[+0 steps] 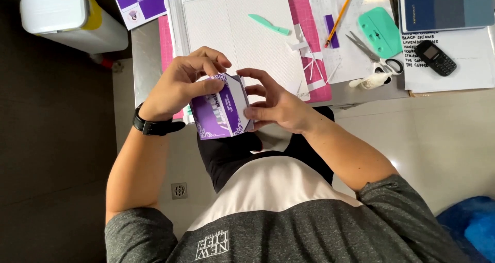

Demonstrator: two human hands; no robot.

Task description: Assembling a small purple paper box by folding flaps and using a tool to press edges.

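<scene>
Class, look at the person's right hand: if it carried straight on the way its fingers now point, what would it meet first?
The right hand points leftward, its fingers already at the purple box. Going straight on, it would press into that box first, then probably the left hand gripping the other side. Depth is hard to judge from above.

left hand (180,85) grips purple box (220,111) | right hand (273,100) on its side | above table (147,57)

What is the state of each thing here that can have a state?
Purple paper box: partly folded, held in both hands.
Left hand: gripping the box.
Right hand: fingers on the box edge.
Scissors: closed, lying flat.
Pencil: lying on paper.
Phone: screen dark.
</scene>
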